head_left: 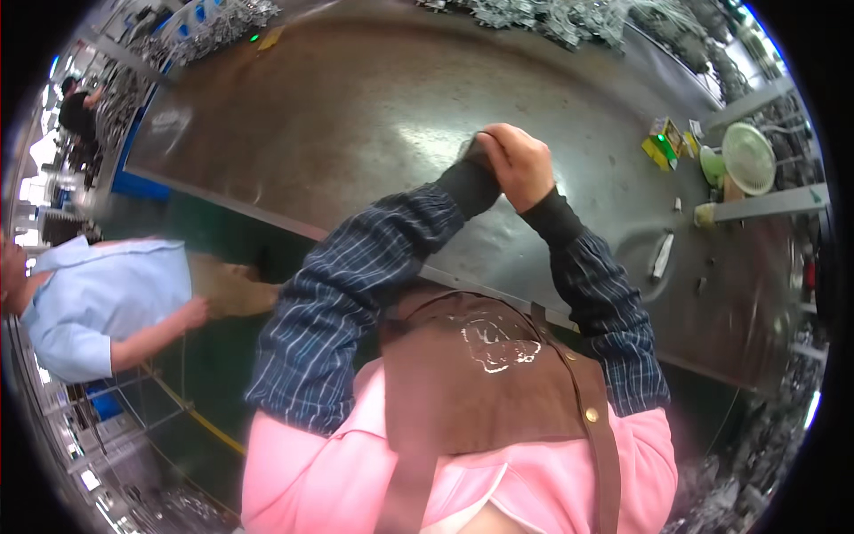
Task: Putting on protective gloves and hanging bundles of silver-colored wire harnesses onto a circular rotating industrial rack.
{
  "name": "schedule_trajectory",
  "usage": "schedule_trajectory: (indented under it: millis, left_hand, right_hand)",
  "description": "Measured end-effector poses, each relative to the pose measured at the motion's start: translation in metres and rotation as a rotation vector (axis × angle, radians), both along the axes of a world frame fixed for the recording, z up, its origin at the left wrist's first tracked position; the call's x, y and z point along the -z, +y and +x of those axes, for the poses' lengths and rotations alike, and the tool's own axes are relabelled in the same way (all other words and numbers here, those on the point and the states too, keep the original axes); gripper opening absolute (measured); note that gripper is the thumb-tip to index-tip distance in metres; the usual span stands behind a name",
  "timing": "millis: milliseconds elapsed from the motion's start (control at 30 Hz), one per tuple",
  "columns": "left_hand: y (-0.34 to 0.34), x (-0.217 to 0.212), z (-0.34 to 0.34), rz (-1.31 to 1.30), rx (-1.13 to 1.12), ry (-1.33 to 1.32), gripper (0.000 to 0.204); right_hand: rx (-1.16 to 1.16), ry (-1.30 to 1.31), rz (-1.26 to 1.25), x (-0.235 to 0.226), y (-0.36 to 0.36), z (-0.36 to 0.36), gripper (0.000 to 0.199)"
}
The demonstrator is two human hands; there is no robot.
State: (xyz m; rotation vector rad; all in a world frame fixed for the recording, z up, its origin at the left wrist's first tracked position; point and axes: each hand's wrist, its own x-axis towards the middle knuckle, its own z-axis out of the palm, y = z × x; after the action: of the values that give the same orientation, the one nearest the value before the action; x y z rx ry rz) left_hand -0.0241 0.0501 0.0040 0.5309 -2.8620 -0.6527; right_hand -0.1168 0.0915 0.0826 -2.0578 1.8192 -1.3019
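Head view: the bare right hand (523,165) is curled closed, its fingertips pinching dark cloth (479,153) at the end of the left arm, above a smooth, scuffed metal tabletop (311,116). The left hand is hidden by this cloth and the right hand, so whether it is open or closed cannot be told. Both forearms wear woven blue checked sleeves (347,294) with snug dark cuffs (553,219). A brown apron (498,392) bears a shiny, cracked print. Spiky silvery metal parts (551,20), heaped beyond, are cut off by the upper edge.
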Motion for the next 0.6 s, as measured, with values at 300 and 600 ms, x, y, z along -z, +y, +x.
schedule_trajectory:
  millis: [300, 600]
  left_hand:
    - [-0.022, 0.021, -0.056, -0.087, -0.249, 0.015, 0.034]
    - [-0.145, 0.006, -0.079, 0.785, -0.849, 1.077, 0.054]
  right_hand:
    - [-0.091, 0.361, -0.146, 0.04, 0.027, -0.016, 0.014]
    - [0.215, -0.686, 0.027, 0.06, -0.025, 0.001, 0.019]
